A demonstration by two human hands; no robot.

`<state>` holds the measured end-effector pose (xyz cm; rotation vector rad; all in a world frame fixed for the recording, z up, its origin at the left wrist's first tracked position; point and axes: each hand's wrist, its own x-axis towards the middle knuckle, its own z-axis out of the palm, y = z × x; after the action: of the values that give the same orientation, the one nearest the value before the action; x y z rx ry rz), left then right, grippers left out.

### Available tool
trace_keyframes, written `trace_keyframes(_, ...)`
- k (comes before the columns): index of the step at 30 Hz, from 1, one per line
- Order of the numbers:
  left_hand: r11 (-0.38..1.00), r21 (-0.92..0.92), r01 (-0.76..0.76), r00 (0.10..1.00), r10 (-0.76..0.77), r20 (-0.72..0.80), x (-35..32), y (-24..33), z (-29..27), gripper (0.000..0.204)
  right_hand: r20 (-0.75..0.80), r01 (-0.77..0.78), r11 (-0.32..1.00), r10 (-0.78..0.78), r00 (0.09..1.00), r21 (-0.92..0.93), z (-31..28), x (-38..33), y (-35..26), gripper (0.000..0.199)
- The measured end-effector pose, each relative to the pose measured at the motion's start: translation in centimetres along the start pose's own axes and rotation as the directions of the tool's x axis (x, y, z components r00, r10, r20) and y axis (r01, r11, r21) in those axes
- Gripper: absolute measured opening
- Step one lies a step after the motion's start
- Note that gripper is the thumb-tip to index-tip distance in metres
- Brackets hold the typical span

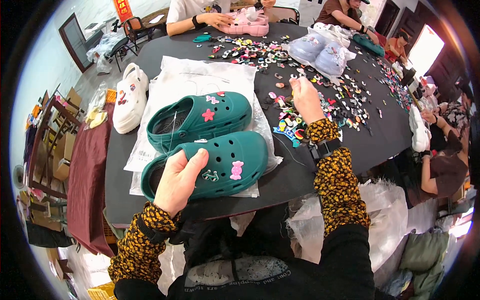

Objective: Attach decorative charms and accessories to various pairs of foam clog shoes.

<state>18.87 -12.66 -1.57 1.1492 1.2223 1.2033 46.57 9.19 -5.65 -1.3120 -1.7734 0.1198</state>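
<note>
My left hand [176, 182] grips the nearer dark green clog [252, 152] at its heel strap side, thumb on top. That clog carries a pink candy-shaped charm [236, 170] and a small glasses-like charm [210, 175]. Right behind it lies the matching green clog [232, 115], with a red-pink star charm [208, 115] and others on its upper. A thin pale tie loops at the heels. My right hand [306, 100] is over the scattered shoe charms [342, 107], its fingers closed; what they hold, if anything, cannot be made out.
White plastic bags [172, 75] lie under the clogs on the black table [200, 46]. A white clog [131, 102] stands at the left, and bagged pale clogs [320, 50] farther back. Across the table a person handles a pink clog [247, 25]; other people sit along the right.
</note>
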Motion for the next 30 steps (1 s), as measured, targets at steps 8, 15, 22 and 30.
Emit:
trace_keyframes(8, 1.000, -0.025, -0.001, 1.000, 0.001, 0.006, -0.1, 0.2, -0.1, 0.024, 0.304, 0.296, 0.954, -0.295, 0.906, 0.044, -1.7, -2.3, -2.1, 0.018)
trace_keyframes(15, 0.999, -0.042, 0.003, 1.000, -0.002, 0.024, -0.2, -0.3, -0.4, 0.022, 0.468, 0.397, 0.902, -0.280, 0.838, -0.170, -1.8, -5.1, -1.8, 0.016)
trace_keyframes(22, 0.998, -0.062, -0.029, 0.999, 0.028, -0.029, -0.8, -0.5, -0.1, 0.022, 0.517, 0.444, 0.867, -0.279, 0.809, -0.227, -2.3, -5.4, -2.4, 0.019)
trace_keyframes(30, 0.995, 0.013, -0.096, 0.995, 0.096, -0.028, -1.4, -0.5, -0.1, 0.021, 0.424, 0.486, 0.874, -0.433, 0.795, -0.019, -4.3, -4.8, -7.0, 0.020)
